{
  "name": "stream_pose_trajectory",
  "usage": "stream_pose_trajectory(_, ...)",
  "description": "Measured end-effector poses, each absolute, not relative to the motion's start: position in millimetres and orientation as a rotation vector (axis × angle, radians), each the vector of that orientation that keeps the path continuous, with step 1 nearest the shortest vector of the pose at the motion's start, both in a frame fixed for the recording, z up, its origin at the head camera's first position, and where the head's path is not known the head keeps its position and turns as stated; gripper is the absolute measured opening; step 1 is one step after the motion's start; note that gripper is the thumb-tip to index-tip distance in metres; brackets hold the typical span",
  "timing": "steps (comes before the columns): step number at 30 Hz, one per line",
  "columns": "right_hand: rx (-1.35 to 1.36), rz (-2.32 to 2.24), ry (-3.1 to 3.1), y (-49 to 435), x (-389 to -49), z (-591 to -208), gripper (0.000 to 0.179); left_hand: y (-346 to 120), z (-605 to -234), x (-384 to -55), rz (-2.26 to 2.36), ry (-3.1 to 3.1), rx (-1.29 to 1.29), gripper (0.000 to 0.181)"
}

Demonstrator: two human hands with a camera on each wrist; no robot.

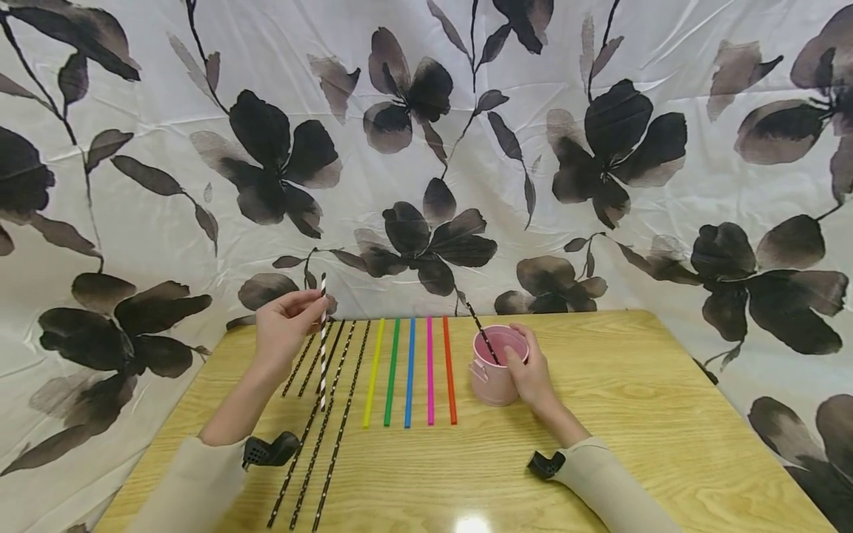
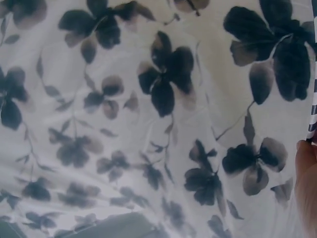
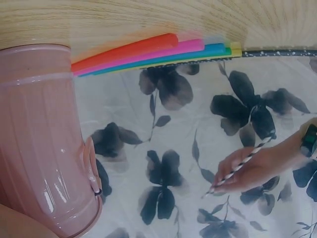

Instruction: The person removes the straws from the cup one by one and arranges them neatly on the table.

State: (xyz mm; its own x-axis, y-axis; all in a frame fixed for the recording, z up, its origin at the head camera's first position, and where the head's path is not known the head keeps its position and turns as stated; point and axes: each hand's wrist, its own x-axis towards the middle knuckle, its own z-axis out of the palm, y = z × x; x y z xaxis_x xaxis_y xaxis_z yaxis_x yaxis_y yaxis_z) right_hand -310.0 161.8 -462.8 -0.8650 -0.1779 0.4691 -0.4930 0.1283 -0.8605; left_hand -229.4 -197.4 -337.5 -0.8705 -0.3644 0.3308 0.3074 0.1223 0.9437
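Note:
My left hand (image 1: 285, 326) pinches a black-and-white striped straw (image 1: 323, 381) between thumb and fingers, upright above the left of the table. At the left wrist view's right edge show part of that hand (image 2: 307, 188) and the striped straw (image 2: 313, 111). My right hand (image 1: 534, 376) grips the side of a small pink bucket (image 1: 489, 389), thumb over its rim. Inside the bucket leans a black straw with light dots (image 1: 478, 326), its top sticking out. The right wrist view shows the bucket (image 3: 39, 129) close up, with the left hand (image 3: 257, 173) beyond.
Yellow (image 1: 373, 374), green (image 1: 392, 374), blue (image 1: 409, 374), pink (image 1: 429, 374) and red (image 1: 449, 370) straws lie side by side on the wooden table (image 1: 633, 414). Left of them lie several black dotted straws (image 1: 341, 426). A flowered cloth (image 1: 426, 163) hangs behind.

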Motion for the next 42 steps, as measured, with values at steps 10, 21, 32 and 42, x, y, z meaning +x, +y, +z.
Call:
stream_pose_trajectory(10,0.635,1.797,-2.154,162.3,-308.4,-462.3,0.043,-232.9,-361.9,-213.2,-1.668,-2.101,0.091,0.034)
stream_pose_trajectory(21,0.639,1.779,-2.178,164.4,-322.9,-479.0,0.043,-264.4,-398.2,-196.7,-1.605,-2.268,0.211,0.039)
stream_pose_trajectory(32,0.662,1.772,-2.161,163.6,-325.3,-480.0,0.042,-283.6,-439.2,-184.3,-1.486,-2.425,0.302,0.042)
stream_pose_trajectory(42,0.658,1.769,-2.164,161.2,-325.4,-481.3,0.045,-296.3,-468.5,-172.0,-1.471,-2.486,0.336,0.040)
